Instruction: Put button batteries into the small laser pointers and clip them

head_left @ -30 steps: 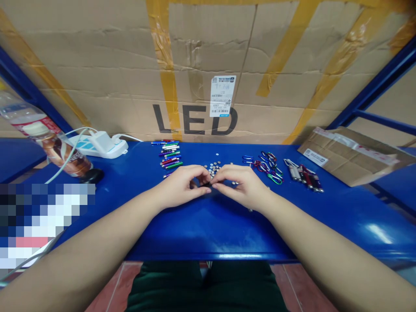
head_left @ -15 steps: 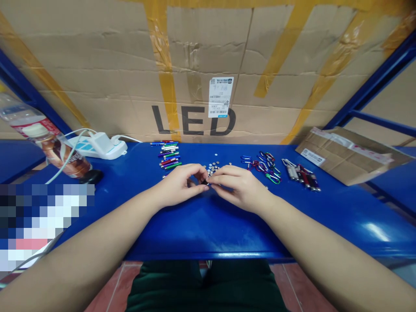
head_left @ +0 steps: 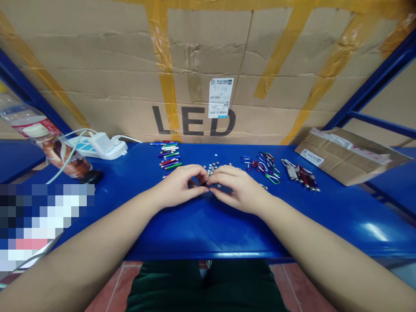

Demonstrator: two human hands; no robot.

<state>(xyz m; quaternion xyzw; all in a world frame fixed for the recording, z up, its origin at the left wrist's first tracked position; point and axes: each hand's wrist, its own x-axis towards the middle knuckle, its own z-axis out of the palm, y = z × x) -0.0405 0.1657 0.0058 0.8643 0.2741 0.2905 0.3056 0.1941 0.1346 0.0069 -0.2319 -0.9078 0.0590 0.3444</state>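
Currently | I read left hand (head_left: 180,187), right hand (head_left: 241,189) | fingers (head_left: 196,174) closed on small dark part (head_left: 204,183) | button cells (head_left: 212,169) just beyond

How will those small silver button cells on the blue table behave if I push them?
The button cells look flat, so they'd probably slide rather than roll unless stood on edge. The glossy blue table likely lets them skate apart easily. Their thin, low edges could make them fiddly for fingers to pick up.
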